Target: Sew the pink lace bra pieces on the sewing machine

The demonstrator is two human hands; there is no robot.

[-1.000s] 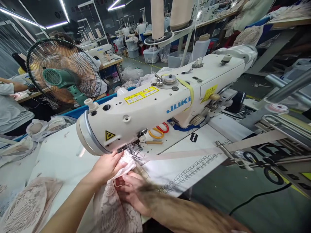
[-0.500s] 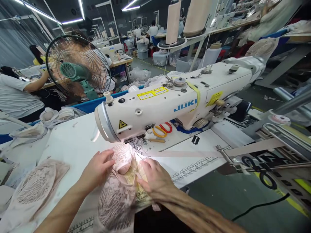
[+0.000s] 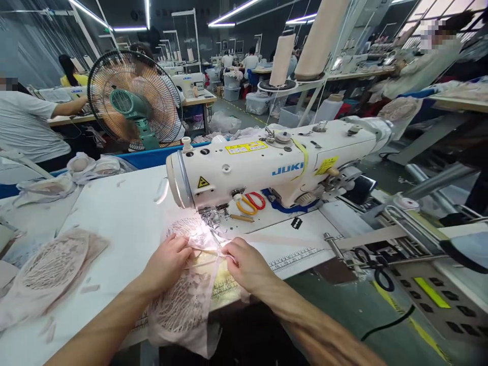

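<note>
A pale pink lace bra (image 3: 181, 300) lies across the front edge of the machine table, its upper part under the needle area of the white JUKI sewing machine (image 3: 244, 170). My left hand (image 3: 173, 259) is closed on the fabric left of the presser foot (image 3: 213, 218). With fingers pinched, my right hand (image 3: 244, 262) grips the bra's edge strip just right of the foot. A narrow band stretches between both hands. Beneath it shows a yellowish patch of the table with a ruler scale (image 3: 224, 290).
Red-and-yellow-handled scissors (image 3: 251, 202) and a black blade (image 3: 296, 222) lie under the machine arm. Another lace piece (image 3: 53, 269) rests at left. A fan (image 3: 133, 101) stands behind, thread cones (image 3: 282, 60) beyond the machine. A control panel (image 3: 438, 300) is at right. Co-workers sit nearby.
My right hand has shifted its pinch up to the bra's edge by the presser foot. The fabric between my hands is now spread and drawn straighter. The view has turned slightly right.
</note>
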